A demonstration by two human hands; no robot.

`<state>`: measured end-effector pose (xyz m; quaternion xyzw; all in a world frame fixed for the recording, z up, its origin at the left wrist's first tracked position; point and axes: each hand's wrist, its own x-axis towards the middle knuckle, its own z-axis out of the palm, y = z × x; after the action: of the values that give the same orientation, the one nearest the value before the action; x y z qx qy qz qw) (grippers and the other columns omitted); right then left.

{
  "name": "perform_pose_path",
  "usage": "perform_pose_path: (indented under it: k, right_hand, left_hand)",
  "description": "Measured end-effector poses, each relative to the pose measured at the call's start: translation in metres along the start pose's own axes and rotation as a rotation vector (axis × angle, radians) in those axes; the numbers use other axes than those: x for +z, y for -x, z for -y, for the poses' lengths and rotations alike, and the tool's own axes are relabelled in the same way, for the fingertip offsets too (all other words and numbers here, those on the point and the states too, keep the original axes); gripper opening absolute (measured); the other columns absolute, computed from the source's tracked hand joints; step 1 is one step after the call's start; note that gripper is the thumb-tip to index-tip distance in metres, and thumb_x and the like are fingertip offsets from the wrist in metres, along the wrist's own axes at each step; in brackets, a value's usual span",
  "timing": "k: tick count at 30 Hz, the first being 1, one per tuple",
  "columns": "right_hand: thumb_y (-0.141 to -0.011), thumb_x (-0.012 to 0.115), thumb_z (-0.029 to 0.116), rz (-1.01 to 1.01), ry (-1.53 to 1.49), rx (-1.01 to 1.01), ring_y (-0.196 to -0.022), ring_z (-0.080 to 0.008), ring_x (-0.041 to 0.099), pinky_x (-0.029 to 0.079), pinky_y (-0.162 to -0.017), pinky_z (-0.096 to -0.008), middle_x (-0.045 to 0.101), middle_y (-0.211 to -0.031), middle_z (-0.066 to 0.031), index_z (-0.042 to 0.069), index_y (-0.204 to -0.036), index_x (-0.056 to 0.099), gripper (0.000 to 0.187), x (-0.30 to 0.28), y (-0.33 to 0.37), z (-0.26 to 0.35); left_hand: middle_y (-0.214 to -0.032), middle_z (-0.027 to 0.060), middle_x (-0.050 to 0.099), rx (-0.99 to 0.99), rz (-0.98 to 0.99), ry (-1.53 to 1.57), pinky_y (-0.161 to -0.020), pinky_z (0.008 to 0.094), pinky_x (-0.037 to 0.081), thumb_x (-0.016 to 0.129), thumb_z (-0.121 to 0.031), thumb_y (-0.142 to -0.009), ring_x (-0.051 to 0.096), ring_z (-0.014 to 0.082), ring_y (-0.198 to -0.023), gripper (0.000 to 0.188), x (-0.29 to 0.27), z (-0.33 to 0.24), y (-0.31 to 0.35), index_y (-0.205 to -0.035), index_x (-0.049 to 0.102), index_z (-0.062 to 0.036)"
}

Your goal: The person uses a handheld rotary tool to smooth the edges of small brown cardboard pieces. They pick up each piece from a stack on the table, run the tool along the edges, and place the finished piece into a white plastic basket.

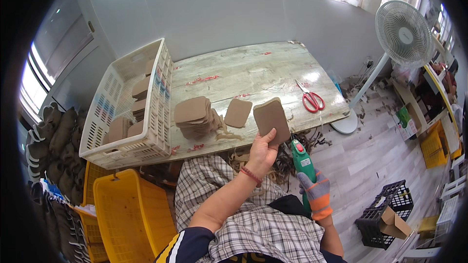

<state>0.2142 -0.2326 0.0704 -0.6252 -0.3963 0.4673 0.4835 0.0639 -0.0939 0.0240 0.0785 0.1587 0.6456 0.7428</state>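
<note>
My bare left hand [262, 156], with a red cord round the wrist, grips a small stack of brown rounded-corner pads [271, 121] by its lower edge, thumb in front. In my right hand [318, 196], gloved in grey and orange, is a green handheld power tool [303, 159] with a red button. Its thin tip points up, close beside the pads' lower right edge; whether they touch I cannot tell. On the table [219, 75] lie a flat brown pad [238, 113] and a taller pile of pads [191, 112], with tan offcut strips [227, 135] near them. Red-handled scissors [306, 91] rest farther right.
A white plastic crate [155, 139] holding more pads stands on the table's left. Yellow bins [117, 209] sit below it. A white standing fan [405, 35] is at the right. On the floor are scraps [280, 165] and a black crate [373, 226] with cardboard [394, 224].
</note>
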Motion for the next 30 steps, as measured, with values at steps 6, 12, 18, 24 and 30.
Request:
perform_pose_path:
  k: [6,12,18,24,30]
  right_hand:
    - [-0.080,0.073,0.019,-0.027,-0.009,0.009,-0.055,-0.0047,0.050,0.041,-0.049,-0.0207,0.057,-0.069,0.0008,0.000,-0.102,0.059,0.032,0.001,0.001,0.011]
    - [-0.082,0.070,0.018,-0.059,-0.044,-0.019,-0.054,-0.0072,0.051,0.042,-0.047,-0.0221,0.058,-0.070,-0.0014,0.000,-0.103,0.058,0.030,-0.002,-0.006,0.012]
    - [-0.081,0.073,0.019,-0.078,-0.038,-0.002,-0.057,-0.0048,0.050,0.042,-0.049,-0.0213,0.056,-0.069,0.0016,0.001,-0.101,0.059,0.030,-0.006,-0.008,0.020]
    - [-0.081,0.072,0.018,-0.046,-0.053,0.005,-0.055,-0.0053,0.048,0.041,-0.049,-0.0209,0.054,-0.066,0.0015,0.002,-0.099,0.059,0.027,-0.014,-0.003,0.033]
    - [-0.079,0.074,0.022,0.072,0.045,0.027,-0.054,-0.0072,0.052,0.044,-0.050,-0.0223,0.058,-0.068,-0.0017,0.000,-0.104,0.059,0.036,-0.039,0.006,0.026]
  left_hand:
    - [-0.112,0.0091,0.060,-0.097,-0.011,-0.118,-0.093,0.0362,0.049,0.057,0.004,-0.086,0.058,0.0216,-0.104,0.027,-0.001,0.010,0.010,-0.112,0.054,-0.0044]
    - [-0.106,0.0085,0.064,-0.141,-0.042,-0.126,-0.084,0.0325,0.053,0.060,0.005,-0.084,0.063,0.0196,-0.095,0.027,-0.005,0.024,0.024,-0.109,0.056,-0.0039]
    - [-0.106,0.0082,0.064,-0.156,0.002,-0.167,-0.083,0.0321,0.054,0.059,0.006,-0.084,0.063,0.0190,-0.094,0.029,-0.009,0.029,0.030,-0.111,0.056,-0.0037]
    - [-0.108,0.0096,0.064,-0.170,0.077,-0.343,-0.084,0.0336,0.054,0.056,0.008,-0.084,0.063,0.0197,-0.096,0.031,-0.020,0.018,0.028,-0.114,0.056,-0.0020]
    - [-0.099,0.0025,0.066,-0.142,0.204,-0.724,-0.079,0.0237,0.049,0.060,0.008,-0.080,0.060,0.0087,-0.086,0.032,-0.022,-0.026,0.016,-0.111,0.061,0.0004]
